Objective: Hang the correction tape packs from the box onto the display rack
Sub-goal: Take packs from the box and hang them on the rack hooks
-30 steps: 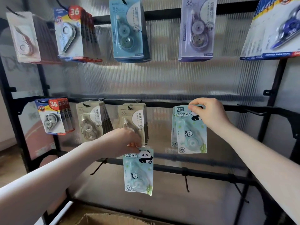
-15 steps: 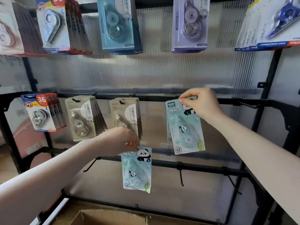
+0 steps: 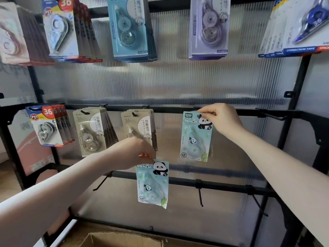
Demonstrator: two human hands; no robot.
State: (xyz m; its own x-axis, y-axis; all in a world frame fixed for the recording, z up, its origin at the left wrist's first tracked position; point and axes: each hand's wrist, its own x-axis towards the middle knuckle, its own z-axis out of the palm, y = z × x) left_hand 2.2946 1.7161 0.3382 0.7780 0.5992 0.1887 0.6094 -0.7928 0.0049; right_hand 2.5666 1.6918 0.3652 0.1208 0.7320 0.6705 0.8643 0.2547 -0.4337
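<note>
Right hand (image 3: 220, 120), arm raised and extended, pinches the top edge of a pale-blue panda-print correction tape pack (image 3: 195, 138) at the black rack crossbar (image 3: 178, 110). Left hand (image 3: 131, 152), lower, pinches a second identical panda pack (image 3: 153, 182) hanging beneath its fingers.

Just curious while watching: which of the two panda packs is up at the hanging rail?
The panda pack pinched by the right hand, at the middle rail. The other panda pack dangles lower from the left hand.

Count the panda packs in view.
2 clearly: one pinched by the right hand at the middle rail, one hanging from the left hand. More may hide behind the first.
</note>
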